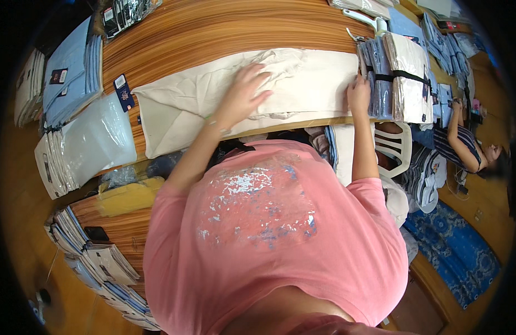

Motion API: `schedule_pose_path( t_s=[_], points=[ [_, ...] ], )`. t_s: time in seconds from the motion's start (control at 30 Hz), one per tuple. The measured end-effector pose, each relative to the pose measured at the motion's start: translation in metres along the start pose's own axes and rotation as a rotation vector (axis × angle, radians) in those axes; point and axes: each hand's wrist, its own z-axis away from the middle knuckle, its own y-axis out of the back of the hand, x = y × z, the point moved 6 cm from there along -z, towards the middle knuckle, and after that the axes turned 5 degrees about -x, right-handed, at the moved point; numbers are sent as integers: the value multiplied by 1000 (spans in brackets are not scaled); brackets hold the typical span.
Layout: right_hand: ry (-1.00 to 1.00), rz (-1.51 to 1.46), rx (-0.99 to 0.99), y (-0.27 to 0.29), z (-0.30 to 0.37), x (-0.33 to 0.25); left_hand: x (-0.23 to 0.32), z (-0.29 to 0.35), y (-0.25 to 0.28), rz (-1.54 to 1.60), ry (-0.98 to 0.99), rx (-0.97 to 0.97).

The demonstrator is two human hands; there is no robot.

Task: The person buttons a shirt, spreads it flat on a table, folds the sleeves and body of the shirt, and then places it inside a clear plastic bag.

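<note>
Cream trousers (319, 72), as they appear, lie lengthwise across the wooden table in front of me, wrinkled around the middle and wider at the left end. My left hand (242, 97) rests on the wrinkled part, open with its fingers spread. At the narrow right end, my right hand (358, 96) has its fingers drawn together on the cloth's edge; part of its grip is hidden. A navy hang tag (124, 93) lies just beyond the left end, beside clear plastic bags (99, 134).
Banded stacks of bagged garments (410, 78) stand close by my right hand. Blue folded shirts (74, 78) are piled at far left. A white-handled tool (361, 19) lies at back right. A white plastic chair (400, 148) and another person (461, 139) are to the right.
</note>
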Motion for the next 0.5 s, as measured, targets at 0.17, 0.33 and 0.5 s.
schedule_pose_path(
  t_s=[0.17,0.33,0.5],
  points=[
    [-177,33,-159,5,0,1,-17,-35,-78,-378,191,89],
    [-129,-191,-429,-12,-12,23,20,-36,-64,-207,175,86],
    [-5,-739,-372,-24,-16,25,21,-25,-85,-482,204,6]
  ],
)
